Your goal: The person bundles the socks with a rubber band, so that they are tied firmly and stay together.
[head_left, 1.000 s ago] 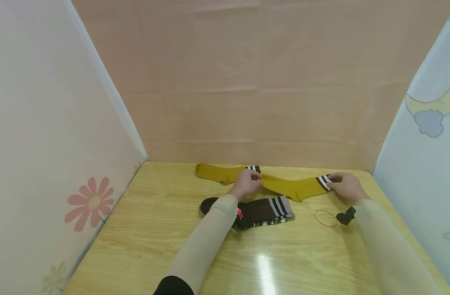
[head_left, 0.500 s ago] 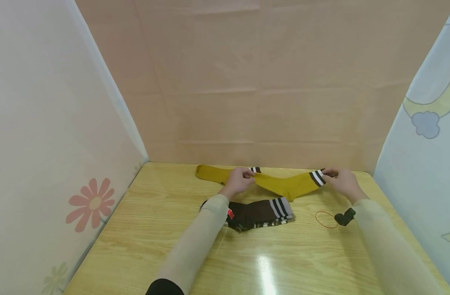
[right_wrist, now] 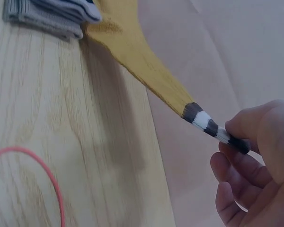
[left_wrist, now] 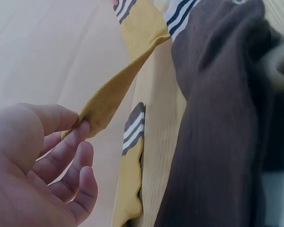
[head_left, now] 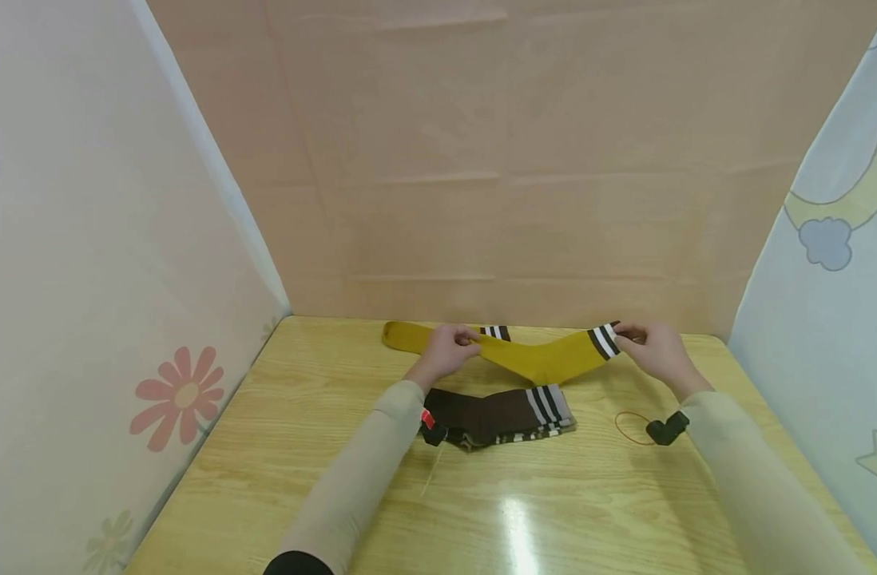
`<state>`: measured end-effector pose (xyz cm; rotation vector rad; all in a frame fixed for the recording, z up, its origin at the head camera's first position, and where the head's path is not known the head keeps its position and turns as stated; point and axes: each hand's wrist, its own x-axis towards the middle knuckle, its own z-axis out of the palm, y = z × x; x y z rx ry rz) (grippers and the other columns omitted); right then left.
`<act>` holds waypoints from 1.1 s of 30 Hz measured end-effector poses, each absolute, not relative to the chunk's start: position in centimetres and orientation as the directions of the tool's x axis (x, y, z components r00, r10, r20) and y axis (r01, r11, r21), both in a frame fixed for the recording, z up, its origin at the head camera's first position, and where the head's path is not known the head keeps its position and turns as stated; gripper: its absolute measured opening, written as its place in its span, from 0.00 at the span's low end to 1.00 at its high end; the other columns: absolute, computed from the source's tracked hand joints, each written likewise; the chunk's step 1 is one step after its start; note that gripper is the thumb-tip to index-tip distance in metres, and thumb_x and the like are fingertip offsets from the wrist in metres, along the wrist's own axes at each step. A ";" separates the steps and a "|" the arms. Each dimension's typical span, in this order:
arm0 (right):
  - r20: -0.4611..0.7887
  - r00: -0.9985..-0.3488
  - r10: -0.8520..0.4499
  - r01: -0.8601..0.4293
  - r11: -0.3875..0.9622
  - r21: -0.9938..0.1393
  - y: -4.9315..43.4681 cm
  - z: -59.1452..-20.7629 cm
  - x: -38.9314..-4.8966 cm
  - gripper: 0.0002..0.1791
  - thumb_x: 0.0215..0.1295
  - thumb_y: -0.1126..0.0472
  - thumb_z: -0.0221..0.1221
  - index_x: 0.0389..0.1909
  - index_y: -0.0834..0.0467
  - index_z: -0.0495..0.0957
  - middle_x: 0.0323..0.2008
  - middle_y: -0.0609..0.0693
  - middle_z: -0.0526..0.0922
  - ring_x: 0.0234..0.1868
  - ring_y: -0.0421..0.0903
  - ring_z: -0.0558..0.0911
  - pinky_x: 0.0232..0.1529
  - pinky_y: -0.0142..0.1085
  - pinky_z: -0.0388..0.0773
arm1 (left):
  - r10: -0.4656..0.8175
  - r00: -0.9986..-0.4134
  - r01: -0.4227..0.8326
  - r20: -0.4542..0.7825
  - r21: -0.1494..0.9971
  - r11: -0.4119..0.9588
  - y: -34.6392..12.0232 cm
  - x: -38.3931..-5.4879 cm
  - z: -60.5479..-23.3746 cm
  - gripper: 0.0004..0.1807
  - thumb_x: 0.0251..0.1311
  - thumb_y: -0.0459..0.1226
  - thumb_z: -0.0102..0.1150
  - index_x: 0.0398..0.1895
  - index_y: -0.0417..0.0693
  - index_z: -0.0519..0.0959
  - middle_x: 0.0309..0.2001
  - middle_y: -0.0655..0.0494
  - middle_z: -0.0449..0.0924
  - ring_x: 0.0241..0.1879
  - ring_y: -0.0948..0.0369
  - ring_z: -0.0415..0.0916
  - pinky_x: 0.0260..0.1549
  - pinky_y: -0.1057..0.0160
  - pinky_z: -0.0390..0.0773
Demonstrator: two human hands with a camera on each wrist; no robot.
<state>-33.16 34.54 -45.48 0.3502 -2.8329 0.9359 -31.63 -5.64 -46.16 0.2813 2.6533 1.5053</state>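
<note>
A mustard-yellow sock (head_left: 546,359) with a brown-and-white striped cuff is stretched between both hands near the table's back edge. My left hand (head_left: 447,351) pinches its toe end; in the left wrist view the thumb and index finger grip the yellow fabric (left_wrist: 111,94). At the other end, my right hand (head_left: 654,351) pinches the striped cuff (right_wrist: 210,125) between thumb and fingers. Behind the left hand a second yellow sock (head_left: 404,336) lies on the table, its middle partly hidden by that hand. Nearer to me, dark brown socks (head_left: 499,411) with grey striped cuffs lie stacked.
A thin red rubber band (head_left: 628,435) lies on the wooden table (head_left: 553,503), right of the brown socks. A brown paper-like backdrop (head_left: 496,200) rises behind the table. Patterned light panels (head_left: 122,239) stand at the left and right sides.
Both hands have shifted left, carrying the yellow sock, and its cuff end is raised higher. The sock now overlaps the second yellow one more. The brown socks stay in place.
</note>
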 end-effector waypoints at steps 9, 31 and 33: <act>0.211 -0.954 -0.213 -0.297 0.764 -0.573 32.7 -44.1 -32.3 0.19 0.78 0.56 0.59 0.60 0.64 0.83 0.51 0.68 0.86 0.47 0.62 0.85 0.40 0.44 0.79 | 0.201 -0.978 0.149 0.053 0.855 0.497 -7.8 -31.3 -46.1 0.12 0.71 0.39 0.67 0.52 0.46 0.88 0.48 0.51 0.85 0.46 0.56 0.79 0.46 0.54 0.82; 0.299 -0.927 -0.228 -0.369 0.705 -0.606 30.3 -43.4 -30.5 0.17 0.78 0.56 0.61 0.58 0.62 0.85 0.49 0.63 0.89 0.45 0.58 0.85 0.36 0.36 0.80 | 0.187 -0.977 0.177 0.102 0.876 0.449 -13.0 -29.5 -45.4 0.12 0.70 0.38 0.68 0.52 0.46 0.89 0.45 0.51 0.86 0.42 0.57 0.81 0.37 0.61 0.80; 0.306 -0.924 -0.231 -0.377 0.693 -0.615 29.9 -43.4 -30.3 0.16 0.77 0.57 0.62 0.57 0.62 0.86 0.48 0.62 0.89 0.44 0.58 0.85 0.36 0.35 0.80 | 0.182 -0.978 0.176 0.102 0.870 0.461 -13.4 -29.3 -45.6 0.12 0.70 0.39 0.68 0.52 0.47 0.89 0.45 0.52 0.86 0.42 0.57 0.80 0.37 0.61 0.80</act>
